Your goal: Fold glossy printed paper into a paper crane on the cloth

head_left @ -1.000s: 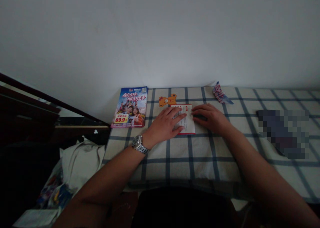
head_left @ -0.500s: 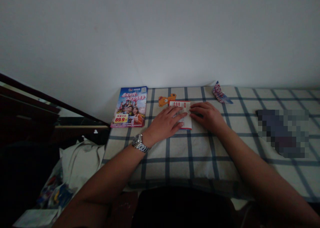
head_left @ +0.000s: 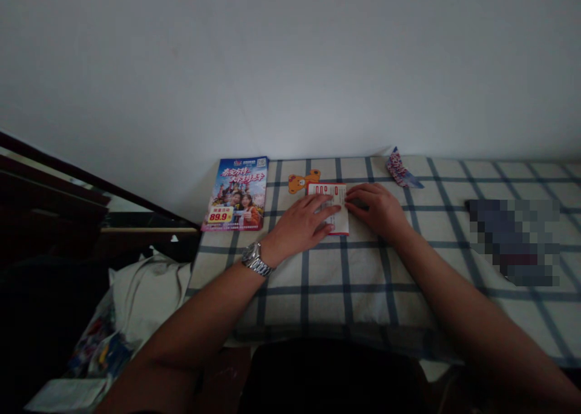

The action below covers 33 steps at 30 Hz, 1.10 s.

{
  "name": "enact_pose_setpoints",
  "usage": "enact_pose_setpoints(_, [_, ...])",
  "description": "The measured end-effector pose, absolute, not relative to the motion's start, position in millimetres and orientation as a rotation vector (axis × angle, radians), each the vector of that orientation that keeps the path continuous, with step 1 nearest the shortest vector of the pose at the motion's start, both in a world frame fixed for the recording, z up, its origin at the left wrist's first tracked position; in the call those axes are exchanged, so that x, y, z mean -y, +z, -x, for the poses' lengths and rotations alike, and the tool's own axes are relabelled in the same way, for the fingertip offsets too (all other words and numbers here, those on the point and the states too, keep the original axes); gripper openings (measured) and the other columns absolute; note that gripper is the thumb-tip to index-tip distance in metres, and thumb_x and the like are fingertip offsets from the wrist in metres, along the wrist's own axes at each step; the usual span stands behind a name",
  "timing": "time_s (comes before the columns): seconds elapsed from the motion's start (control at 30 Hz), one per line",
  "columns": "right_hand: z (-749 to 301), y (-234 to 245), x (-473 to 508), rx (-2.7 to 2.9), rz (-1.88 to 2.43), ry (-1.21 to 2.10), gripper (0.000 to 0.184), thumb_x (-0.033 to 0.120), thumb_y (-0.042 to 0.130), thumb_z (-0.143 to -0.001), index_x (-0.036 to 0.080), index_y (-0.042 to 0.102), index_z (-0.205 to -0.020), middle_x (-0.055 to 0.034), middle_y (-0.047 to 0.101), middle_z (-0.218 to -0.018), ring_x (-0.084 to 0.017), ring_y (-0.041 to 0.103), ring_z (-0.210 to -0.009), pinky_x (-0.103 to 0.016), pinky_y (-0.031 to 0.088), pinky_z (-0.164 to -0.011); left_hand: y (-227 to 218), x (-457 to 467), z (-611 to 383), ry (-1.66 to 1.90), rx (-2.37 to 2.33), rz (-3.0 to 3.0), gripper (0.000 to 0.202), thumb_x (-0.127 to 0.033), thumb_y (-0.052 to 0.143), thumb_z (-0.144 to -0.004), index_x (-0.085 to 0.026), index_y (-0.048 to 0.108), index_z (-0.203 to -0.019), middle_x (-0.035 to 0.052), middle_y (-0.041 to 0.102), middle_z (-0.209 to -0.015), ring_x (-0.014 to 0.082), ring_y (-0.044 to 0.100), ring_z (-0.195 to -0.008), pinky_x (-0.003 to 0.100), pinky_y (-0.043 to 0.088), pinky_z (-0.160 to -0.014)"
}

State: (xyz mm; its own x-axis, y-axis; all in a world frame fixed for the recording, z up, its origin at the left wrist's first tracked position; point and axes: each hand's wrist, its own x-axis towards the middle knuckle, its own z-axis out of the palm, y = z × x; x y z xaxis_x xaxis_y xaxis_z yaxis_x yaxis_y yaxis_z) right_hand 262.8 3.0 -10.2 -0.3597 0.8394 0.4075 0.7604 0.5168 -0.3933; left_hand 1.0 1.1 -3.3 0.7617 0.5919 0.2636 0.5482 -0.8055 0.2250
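The left hand (head_left: 302,223) lies palm down on the desk (head_left: 363,281), just left of the frame centre. Its fingers (head_left: 327,201) are spread flat and extended, pressing on the left part of a small white leaflet (head_left: 341,219) with a red border. Nothing is closed in this hand. A metal wristwatch (head_left: 255,260) sits on the left wrist.

The right hand (head_left: 379,211) rests just right of the frame centre, knuckles up. Its fingers (head_left: 358,191) are bent and meet the right edge of the leaflet. It cannot be told whether they pinch the edge or only press on it.

The leaflet lies flat on the desk at the frame centre, between the two hands and touched by both. Its upper edge carries a red printed strip. The text on it is too small to read.

The desk is covered by a pale cloth with a dark blue check.

- An orange bear-shaped cutout (head_left: 304,181) lies just above and left of the leaflet, near the wall (head_left: 290,63).
- A colour flyer (head_left: 236,193) marked 89.9 lies at the left end of the desk, well apart from the hands.
- A small folded printed paper (head_left: 402,170) lies upper right of the right hand, against the wall.
- A pixelated area (head_left: 515,241) covers part of the desk at the right of the frame.
- A pale fabric bundle (head_left: 145,293) lies below the desk at the lower left.
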Motion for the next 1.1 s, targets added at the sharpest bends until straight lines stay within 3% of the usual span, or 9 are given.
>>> enact_pose_setpoints(0.4, [-272,-6,1,2.315,1.243,0.234,0.022,0.031,0.074,-0.093,0.024,0.077,-0.113,-0.0111,0.074,-0.125,-0.034,0.069,-0.113,-0.054,0.056,-0.100,-4,-1,-1,0.481,-0.930,-2.801,0.045,-0.037,0.053,-0.108,-0.026,0.054,-0.151,0.0094,0.048,-0.157,0.0287,0.046,-0.145,0.049,0.041,-0.125])
enact_pose_setpoints(0.7, [-274,0,8,2.384,1.231,0.240,0.041,0.036,0.080,-0.089,0.022,0.071,-0.126,-0.0141,0.071,-0.133,-0.036,0.066,-0.121,-0.056,0.054,-0.107,-5,-1,-1,0.488,-0.928,-2.788,0.044,-0.036,0.054,-0.107,-0.026,0.056,-0.150,0.0104,0.050,-0.155,0.0291,0.047,-0.145,0.051,0.043,-0.123])
enact_pose_setpoints(0.93, [-276,1,14,2.426,1.216,0.269,0.066,0.040,0.087,-0.078,0.023,0.063,-0.137,-0.0155,0.064,-0.142,-0.039,0.062,-0.127,-0.061,0.052,-0.109,-4,-1,-1,0.502,-0.914,-2.795,0.043,-0.035,0.055,-0.107,-0.025,0.056,-0.149,0.0109,0.051,-0.153,0.0290,0.048,-0.144,0.052,0.043,-0.123])
enact_pose_setpoints(1.1, [-275,3,16,2.436,1.226,0.263,0.069,0.042,0.087,-0.078,0.023,0.060,-0.139,-0.0158,0.062,-0.144,-0.040,0.060,-0.131,-0.061,0.050,-0.112,-5,-1,-1,0.485,-0.929,-2.793,0.045,-0.035,0.057,-0.106,-0.024,0.056,-0.149,0.0110,0.049,-0.155,0.0298,0.046,-0.146,0.051,0.042,-0.124])
